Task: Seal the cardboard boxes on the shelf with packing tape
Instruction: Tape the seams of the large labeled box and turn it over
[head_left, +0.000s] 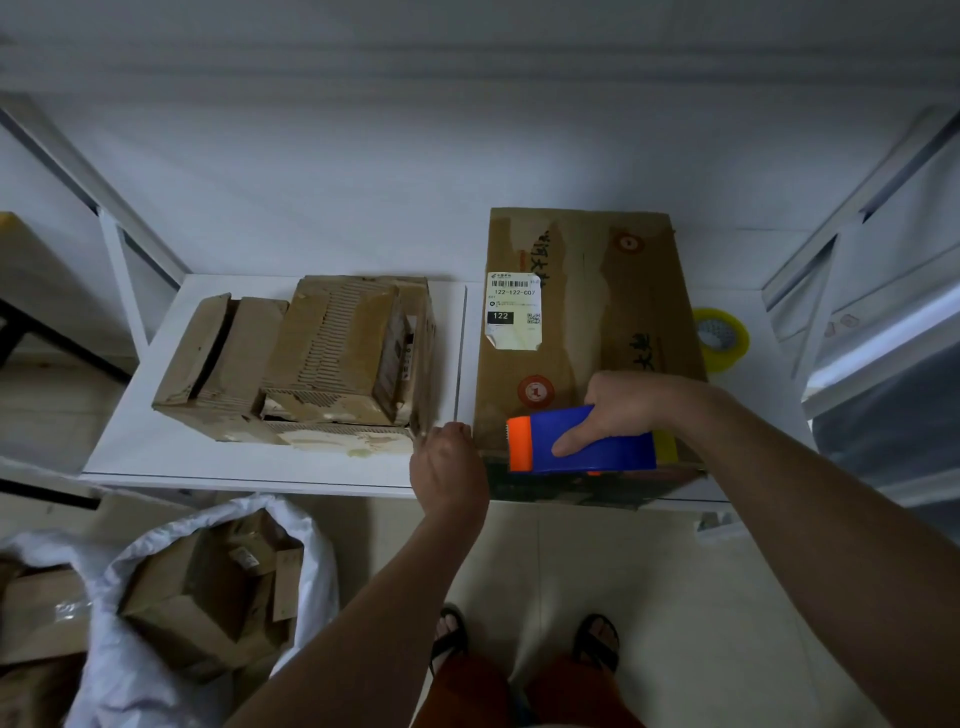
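Single head view, wide-angle, worn high above shelf (270, 467), facing forward and steeply down; shelf close, at arm's reach; floor and feet (524, 642) below shelf edge.

A brown box (587, 332) with red round stamps and a white label (513, 310) is seen; at its 6 o'clock, a blue-and-orange tape dispenser (582, 441); at 3 o'clock, a yellow tape roll (721, 339).

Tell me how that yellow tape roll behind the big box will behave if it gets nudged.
The yellow tape roll stands on edge at the right end of the shelf, so a nudge would probably set it rolling or tip it flat. It looks like a stiff ring, unlikely to deform. The large box beside it would likely stop a leftward roll.
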